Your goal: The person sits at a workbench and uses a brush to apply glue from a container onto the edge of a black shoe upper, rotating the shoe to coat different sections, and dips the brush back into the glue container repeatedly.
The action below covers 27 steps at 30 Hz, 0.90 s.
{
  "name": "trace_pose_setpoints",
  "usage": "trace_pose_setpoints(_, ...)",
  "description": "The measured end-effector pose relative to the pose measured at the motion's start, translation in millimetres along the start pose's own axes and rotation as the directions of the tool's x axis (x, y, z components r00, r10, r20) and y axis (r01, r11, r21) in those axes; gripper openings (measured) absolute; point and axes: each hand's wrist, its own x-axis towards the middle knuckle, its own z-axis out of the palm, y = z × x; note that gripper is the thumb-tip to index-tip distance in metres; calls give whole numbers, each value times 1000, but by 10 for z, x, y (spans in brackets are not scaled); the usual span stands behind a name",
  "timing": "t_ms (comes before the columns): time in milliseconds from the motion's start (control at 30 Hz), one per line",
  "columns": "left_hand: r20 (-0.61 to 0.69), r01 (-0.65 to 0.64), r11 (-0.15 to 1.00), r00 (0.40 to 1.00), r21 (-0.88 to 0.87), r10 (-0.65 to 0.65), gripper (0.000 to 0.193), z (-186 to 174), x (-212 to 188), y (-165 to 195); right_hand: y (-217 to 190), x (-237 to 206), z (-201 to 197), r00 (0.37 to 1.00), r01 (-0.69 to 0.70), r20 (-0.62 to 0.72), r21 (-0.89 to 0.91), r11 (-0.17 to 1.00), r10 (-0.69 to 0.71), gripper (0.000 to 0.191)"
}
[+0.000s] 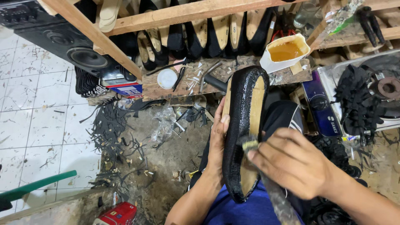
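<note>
Two bare hands work on a black shoe upper (239,125) stretched over a wooden last, held sole-up above the person's lap. The left hand (216,141) cups the shoe's side, fingers wrapped along the glossy edge and thumb pressed near the insole. The right hand (291,160) is clenched around a worn brush (250,145), its bristled tip touching the pale insole board at mid-length.

The wet black rim shines, so it looks sticky or slippery; the last inside likely makes the piece stiff and fairly solid, best gripped by the dry sides or heel rather than the coated margin.

Just beyond the toe, a white tub of amber glue (285,52) sits on a scarred wooden board (225,71) beside a hammer (210,77) and a small white lid (167,78). Rows of finished soles and lasts (216,33) fill the rack behind. Black offcuts (112,125) litter the floor near white tiles (37,108), and a red container (118,214) lies at the lower edge.
</note>
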Motion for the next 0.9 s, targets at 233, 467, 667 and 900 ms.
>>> trace_pose_setpoints(233,-24,-23,997,999,79,25,84,-66,-44,38,-88,-28,7,935,-349,50,318,881,352,25)
trace_pose_setpoints(467,-8,-15,996,1000,93,16,90,-73,-24,-1,-68,21,14,785,-572,-37,344,745,619,18)
trace_pose_setpoints(667,26,-44,995,999,85,42,93,-83,-18,-5,-68,33,-36,804,-567,21,328,756,594,21)
trace_pose_setpoints(900,26,-27,996,999,80,25,93,-94,-28,-13,-27,-27,-34,814,-570,67,281,772,576,25)
